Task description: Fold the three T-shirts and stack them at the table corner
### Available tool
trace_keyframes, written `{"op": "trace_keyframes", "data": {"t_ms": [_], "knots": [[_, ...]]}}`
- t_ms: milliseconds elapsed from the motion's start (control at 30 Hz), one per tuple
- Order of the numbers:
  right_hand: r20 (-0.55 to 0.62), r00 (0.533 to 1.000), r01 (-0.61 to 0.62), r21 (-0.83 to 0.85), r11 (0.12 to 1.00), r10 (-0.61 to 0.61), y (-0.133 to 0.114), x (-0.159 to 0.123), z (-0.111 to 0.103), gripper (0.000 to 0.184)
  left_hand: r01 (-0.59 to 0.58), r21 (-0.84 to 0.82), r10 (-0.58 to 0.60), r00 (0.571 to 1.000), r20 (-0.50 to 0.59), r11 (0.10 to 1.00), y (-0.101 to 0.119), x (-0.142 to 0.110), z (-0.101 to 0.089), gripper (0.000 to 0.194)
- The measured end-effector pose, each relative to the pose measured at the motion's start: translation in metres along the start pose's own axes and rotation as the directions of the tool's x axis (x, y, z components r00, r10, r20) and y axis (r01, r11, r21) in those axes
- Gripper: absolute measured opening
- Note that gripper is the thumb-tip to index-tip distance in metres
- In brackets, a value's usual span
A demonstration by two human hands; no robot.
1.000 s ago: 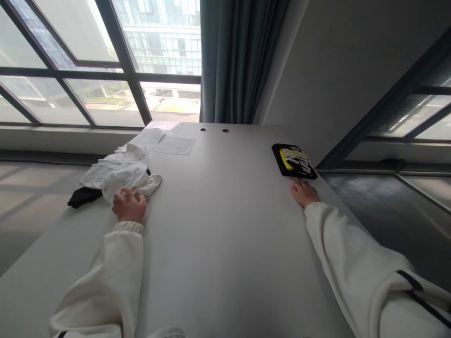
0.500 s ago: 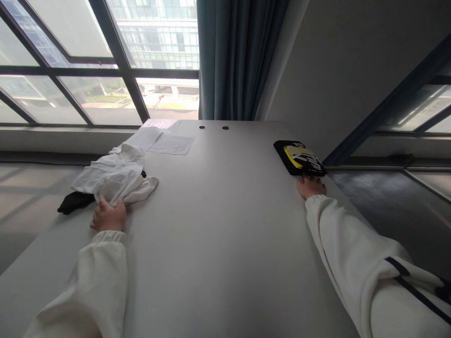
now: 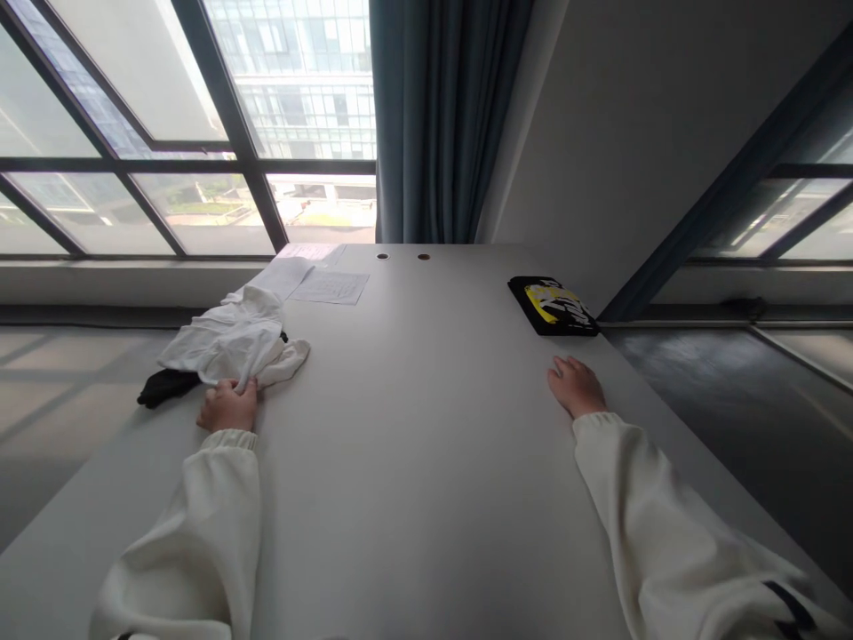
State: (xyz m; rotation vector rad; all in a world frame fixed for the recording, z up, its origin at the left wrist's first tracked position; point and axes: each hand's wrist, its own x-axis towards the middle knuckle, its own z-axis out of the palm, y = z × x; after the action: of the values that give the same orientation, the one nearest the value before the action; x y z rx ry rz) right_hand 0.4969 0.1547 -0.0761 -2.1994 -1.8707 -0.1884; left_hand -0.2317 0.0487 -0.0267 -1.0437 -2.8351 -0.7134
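At the left of the table lies a rumpled heap of white clothing (image 3: 223,340), its exact kind not clear. My left hand (image 3: 227,409) is closed on the near edge of that heap, with a fold of cloth between thumb and fingers. A black piece of fabric (image 3: 166,388) sticks out from under the white cloth on the left. On the right, a folded black garment (image 3: 533,307) with a yellow and white print lies flat. Just in front of it, apart from its near edge, my right hand (image 3: 577,388) rests on the table with its fingers loosely extended, holding nothing.
The white table (image 3: 419,444) reaches to the window wall. Sheets of paper (image 3: 330,287) lie at its far left, beyond the white heap. Two round holes pierce the far edge. A blue-grey curtain (image 3: 433,124) hangs behind, with a sloping wall to the right.
My left hand has shifted to the near edge of the white cloth and gripped it. My right hand touched the black garment's near edge, nudged it slightly, then drew back toward me.
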Motion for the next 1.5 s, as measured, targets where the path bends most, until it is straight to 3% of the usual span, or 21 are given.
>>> {"op": "trace_keyframes", "data": {"t_ms": [167, 300, 467, 533, 600, 733, 867, 933, 1033, 1167, 1200, 1267, 1367, 1500], "knots": [[-0.070, 0.979, 0.201, 0.128, 0.971, -0.194, -0.024, -0.076, -0.008, 0.047, -0.050, -0.078, 0.038, 0.987, -0.158, 0.996, 0.004, -0.011, 0.002, 0.042], [-0.089, 0.942, 0.334, 0.200, 0.921, -0.323, -0.051, -0.117, -0.021, 0.044, -0.170, -0.112, 0.123, 0.932, -0.342, 0.979, 0.006, -0.028, 0.000, 0.035], [-0.093, 0.922, 0.388, 0.255, 0.886, -0.376, -0.090, -0.149, -0.037, 0.040, -0.199, -0.145, 0.164, 0.961, -0.224, 0.969, 0.014, -0.049, -0.007, 0.033], [-0.090, 0.899, 0.434, 0.303, 0.848, -0.428, -0.110, -0.162, -0.042, 0.039, -0.261, -0.159, 0.232, 0.956, -0.178, 0.952, 0.021, -0.061, -0.010, 0.032], [-0.091, 0.872, 0.478, 0.365, 0.799, -0.481, -0.131, -0.176, -0.047, 0.037, -0.392, -0.153, 0.370, 0.916, -0.152, 0.907, 0.032, -0.078, -0.010, 0.029], [-0.098, 0.834, 0.516, 0.490, 0.703, -0.543, -0.168, -0.197, -0.057, 0.034, -0.629, -0.127, 0.626, 0.777, -0.066, 0.767, 0.057, -0.120, -0.004, 0.022], [-0.069, 0.802, 0.534, 0.527, 0.661, -0.593, -0.184, -0.204, -0.064, 0.030, -0.744, -0.123, 0.754, 0.653, 0.072, 0.657, 0.073, -0.154, 0.006, 0.018], [-0.044, 0.798, 0.529, 0.529, 0.663, -0.602, -0.185, -0.203, -0.066, 0.028, -0.749, -0.158, 0.766, 0.630, 0.131, 0.643, 0.076, -0.159, 0.008, 0.023], [-0.023, 0.798, 0.515, 0.545, 0.661, -0.603, -0.182, -0.201, -0.067, 0.027, -0.710, -0.215, 0.738, 0.669, 0.087, 0.670, 0.072, -0.152, 0.006, 0.037], [-0.022, 0.800, 0.508, 0.556, 0.658, -0.600, -0.180, -0.200, -0.066, 0.027, -0.554, -0.151, 0.540, 0.832, -0.125, 0.819, 0.057, -0.125, -0.003, 0.055], [-0.025, 0.799, 0.510, 0.557, 0.655, -0.600, -0.179, -0.200, -0.066, 0.028, -0.481, -0.123, 0.467, 0.875, -0.129, 0.868, 0.053, -0.117, -0.005, 0.061], [-0.025, 0.796, 0.512, 0.561, 0.651, -0.605, -0.179, -0.200, -0.066, 0.028, -0.355, -0.067, 0.354, 0.935, -0.025, 0.932, 0.045, -0.101, -0.007, 0.072], [-0.014, 0.794, 0.507, 0.566, 0.650, -0.607, -0.179, -0.200, -0.068, 0.029, -0.309, -0.021, 0.308, 0.935, 0.176, 0.951, 0.038, -0.081, -0.009, 0.075], [-0.011, 0.796, 0.502, 0.571, 0.649, -0.605, -0.180, -0.200, -0.072, 0.029, -0.291, -0.002, 0.288, 0.947, 0.145, 0.957, 0.038, -0.064, -0.012, 0.072]]}}
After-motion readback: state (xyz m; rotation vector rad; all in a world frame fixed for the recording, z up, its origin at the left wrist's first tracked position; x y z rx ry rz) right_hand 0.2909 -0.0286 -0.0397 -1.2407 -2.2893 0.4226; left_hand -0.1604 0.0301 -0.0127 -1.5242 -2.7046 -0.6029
